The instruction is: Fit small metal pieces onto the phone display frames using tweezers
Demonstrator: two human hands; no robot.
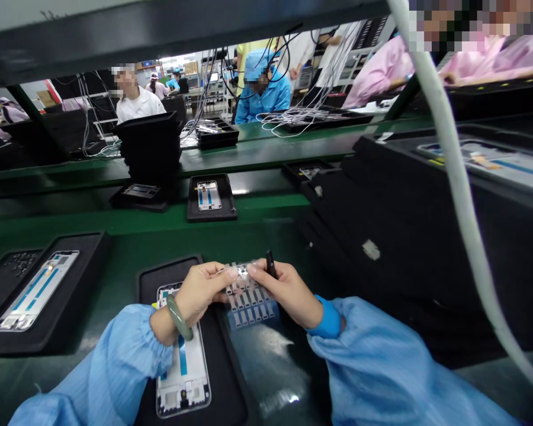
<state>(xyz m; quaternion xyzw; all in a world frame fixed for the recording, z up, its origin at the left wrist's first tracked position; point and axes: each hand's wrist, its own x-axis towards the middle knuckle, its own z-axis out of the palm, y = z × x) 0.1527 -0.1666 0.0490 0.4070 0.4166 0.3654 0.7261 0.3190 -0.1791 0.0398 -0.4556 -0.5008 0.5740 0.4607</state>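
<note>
Spanning the gap between the two hands, a clear plastic sheet with rows of small pale pieces (251, 310) sits right of, and toward the far end of, a white-and-silver phone frame with blue strips (196, 367). The rows run roughly left to right, while the frame's long axis runs near to far. The left hand (202, 291) is the nearer to the frame, its wrist crossing above it; the right hand (289, 293) is well right of it. The fingers of both hands are clamped on the sheet's far part, thumbs on top and close together. A slim black stick-like tool (271, 264) also rises from the right hand.

The frame lies in a black rectangular tray (231, 378) on the glossy green worktop (284, 236).

The left wrist, with its pale green bangle (179, 318), hides much of the frame's middle and far part. The thumbs cover some pieces, and the tool's lower end is lost in the grip. Reflections blur the sheet's near edge, and whether it touches the worktop is hard to tell.
</note>
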